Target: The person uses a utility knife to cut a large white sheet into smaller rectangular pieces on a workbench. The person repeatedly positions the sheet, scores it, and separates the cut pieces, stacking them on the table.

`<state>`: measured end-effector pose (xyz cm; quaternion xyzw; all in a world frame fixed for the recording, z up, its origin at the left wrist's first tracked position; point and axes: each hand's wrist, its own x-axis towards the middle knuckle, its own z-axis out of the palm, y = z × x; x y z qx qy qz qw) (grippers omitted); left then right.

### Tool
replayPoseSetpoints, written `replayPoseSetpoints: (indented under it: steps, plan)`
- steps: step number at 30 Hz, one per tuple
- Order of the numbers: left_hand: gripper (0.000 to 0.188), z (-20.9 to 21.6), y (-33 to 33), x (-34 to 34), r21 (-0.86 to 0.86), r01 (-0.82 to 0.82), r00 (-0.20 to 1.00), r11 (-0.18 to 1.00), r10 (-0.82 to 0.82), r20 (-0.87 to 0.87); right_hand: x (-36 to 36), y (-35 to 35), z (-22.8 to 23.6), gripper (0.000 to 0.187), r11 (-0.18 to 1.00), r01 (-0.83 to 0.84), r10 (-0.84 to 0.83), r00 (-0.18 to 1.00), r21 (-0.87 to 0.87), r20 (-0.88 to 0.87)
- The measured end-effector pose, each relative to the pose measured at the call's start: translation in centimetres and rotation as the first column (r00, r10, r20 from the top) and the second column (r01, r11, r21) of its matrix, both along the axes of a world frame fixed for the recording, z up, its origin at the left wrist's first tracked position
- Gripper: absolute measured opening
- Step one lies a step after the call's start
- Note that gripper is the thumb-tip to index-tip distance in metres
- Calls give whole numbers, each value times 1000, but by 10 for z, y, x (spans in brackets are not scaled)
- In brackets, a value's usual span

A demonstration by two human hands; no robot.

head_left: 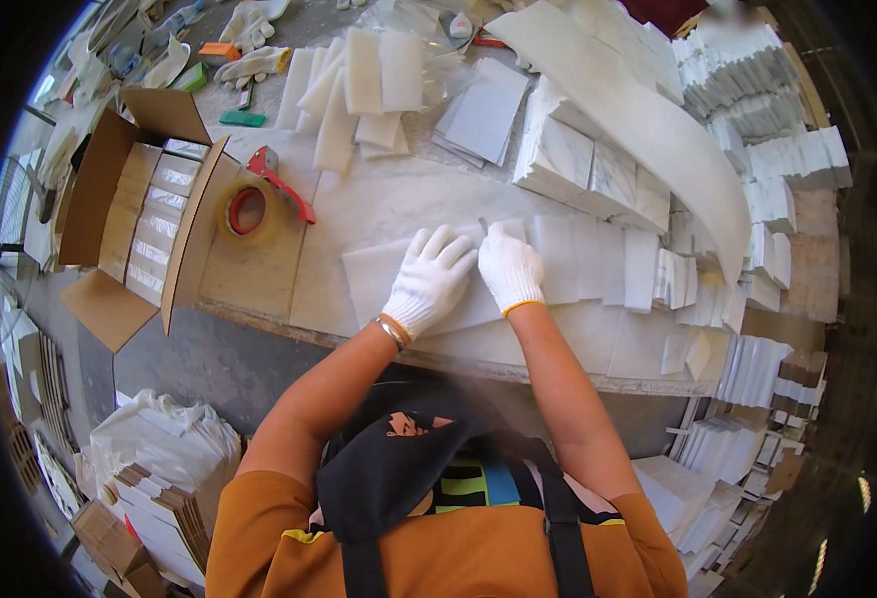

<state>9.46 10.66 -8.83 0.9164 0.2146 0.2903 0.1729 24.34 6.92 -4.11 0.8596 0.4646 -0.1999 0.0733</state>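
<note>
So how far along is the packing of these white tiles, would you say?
Partway, by the look of it. The open cardboard box at the left already holds rows of wrapped white pieces. In hand: the left hand and right hand, both gloved, press on a white foam sheet beside a row of tiles. Still to go: stacks of marble tiles behind and more at the right; the tape roll lies unused.
</note>
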Motion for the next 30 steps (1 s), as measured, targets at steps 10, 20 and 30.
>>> replayPoseSetpoints:
  steps: [10, 20, 30]
  plan:
    - [34, 2, -1, -1, -24, -7, 1000, 1000, 8, 23, -27, -133, 8, 21, 988, -27, 26, 1000, -152, -11]
    - [35, 2, -2, 2, -47, 14, 1000, 999, -15, -24, -15, -159, 28, 16, 919, 250, -150, 937, 306, -315]
    - [35, -19, -5, 17, -78, -16, 999, 997, 18, 29, 0, -74, -23, 19, 673, 685, -320, 610, 279, -725]
